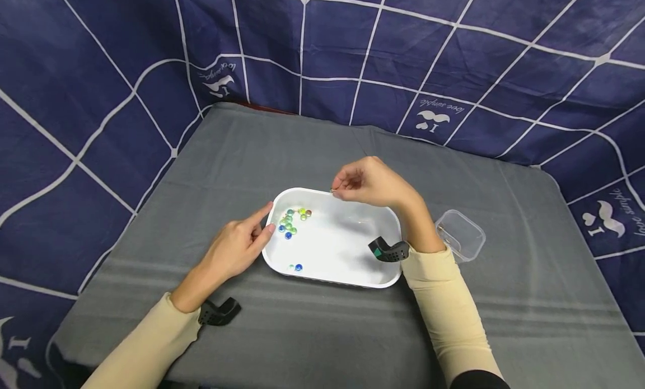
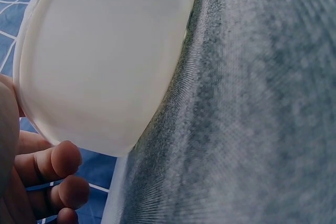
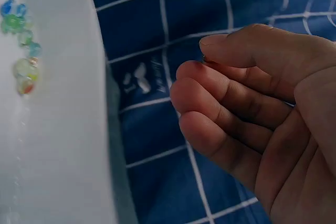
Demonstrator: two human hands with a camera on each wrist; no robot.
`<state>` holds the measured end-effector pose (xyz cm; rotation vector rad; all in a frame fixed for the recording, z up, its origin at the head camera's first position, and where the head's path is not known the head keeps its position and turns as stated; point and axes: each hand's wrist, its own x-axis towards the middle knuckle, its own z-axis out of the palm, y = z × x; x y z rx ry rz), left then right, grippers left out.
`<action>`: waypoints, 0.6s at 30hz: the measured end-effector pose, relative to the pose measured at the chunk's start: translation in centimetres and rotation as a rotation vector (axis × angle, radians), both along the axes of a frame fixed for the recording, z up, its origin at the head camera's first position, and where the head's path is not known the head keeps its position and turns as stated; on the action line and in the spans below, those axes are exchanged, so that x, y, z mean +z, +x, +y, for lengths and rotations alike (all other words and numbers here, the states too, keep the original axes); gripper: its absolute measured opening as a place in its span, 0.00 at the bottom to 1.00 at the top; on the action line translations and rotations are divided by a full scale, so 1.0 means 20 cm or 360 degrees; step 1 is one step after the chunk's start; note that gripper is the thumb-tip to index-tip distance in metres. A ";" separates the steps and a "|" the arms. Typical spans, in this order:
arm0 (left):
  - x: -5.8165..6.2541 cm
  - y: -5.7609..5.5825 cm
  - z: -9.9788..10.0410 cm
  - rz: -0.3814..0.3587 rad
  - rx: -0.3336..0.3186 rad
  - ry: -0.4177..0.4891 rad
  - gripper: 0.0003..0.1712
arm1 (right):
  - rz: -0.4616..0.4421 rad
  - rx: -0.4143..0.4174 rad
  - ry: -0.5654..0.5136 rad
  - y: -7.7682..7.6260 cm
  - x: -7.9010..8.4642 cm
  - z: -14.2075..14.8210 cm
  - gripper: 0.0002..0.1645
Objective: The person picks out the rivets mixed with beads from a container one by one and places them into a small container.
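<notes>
A white tray point(image 1: 332, 249) holds several coloured glass beads point(image 1: 288, 221) near its left end. Two more beads point(image 1: 297, 267) lie by its near edge. My left hand point(image 1: 237, 243) rests at the tray's left rim, index finger and thumb touching it; its other fingers point(image 2: 52, 163) bend loosely outside the rim. Above the far rim, my right hand point(image 1: 370, 182) pinches a tiny brownish thing point(image 3: 205, 59) between thumb and index finger. Most of that thing is hidden, so its kind cannot be told. The right hand's other fingers point(image 3: 202, 95) are curled.
A small clear plastic box point(image 1: 466, 235) stands right of the tray, partly behind the right forearm, with something thin and gold-coloured in it. Grey cloth point(image 1: 302, 333) covers the table. A dark blue curtain point(image 1: 332, 47) with white lines hangs along the back and sides.
</notes>
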<state>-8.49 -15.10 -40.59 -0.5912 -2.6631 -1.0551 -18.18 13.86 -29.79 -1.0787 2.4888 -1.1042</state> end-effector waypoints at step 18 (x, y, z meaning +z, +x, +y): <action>-0.01 0.00 0.01 0.0033 -0.0024 0.0027 0.26 | 0.0062 -0.0355 -0.0150 0.14 0.05 0.46 0.04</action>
